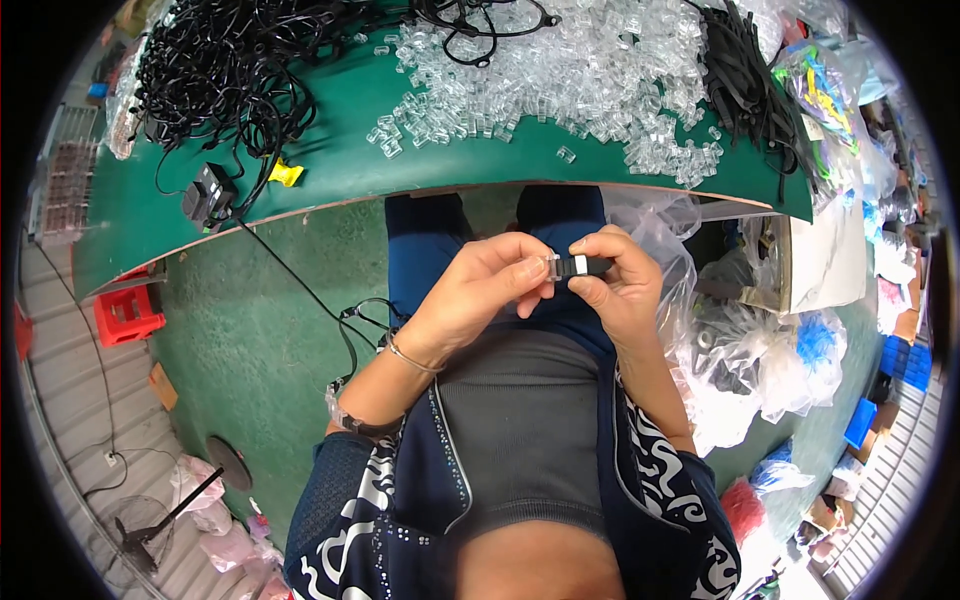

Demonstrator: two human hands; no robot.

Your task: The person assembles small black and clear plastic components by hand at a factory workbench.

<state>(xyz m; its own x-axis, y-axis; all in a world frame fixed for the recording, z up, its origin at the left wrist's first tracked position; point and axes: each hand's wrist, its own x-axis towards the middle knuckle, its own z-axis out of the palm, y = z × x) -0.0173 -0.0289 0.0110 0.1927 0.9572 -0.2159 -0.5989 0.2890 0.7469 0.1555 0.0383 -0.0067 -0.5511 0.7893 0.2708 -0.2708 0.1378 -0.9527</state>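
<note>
My left hand and my right hand meet above my lap, just off the table's near edge. Between the left thumb and fingers is a small clear plastic clip. A short black piece with a white band is pinched by the right thumb and fingertips, its inner end against the clip. Fingers cover part of both, so I cannot tell whether they are joined. Near my left forearm, a black cord hangs down from the table, with a loop beside the wrist.
On the green table lie a tangled heap of black cords, a spread of clear plastic clips and a bundle of black straps. A black device sits by a yellow piece. A red stool stands left; plastic bags lie right.
</note>
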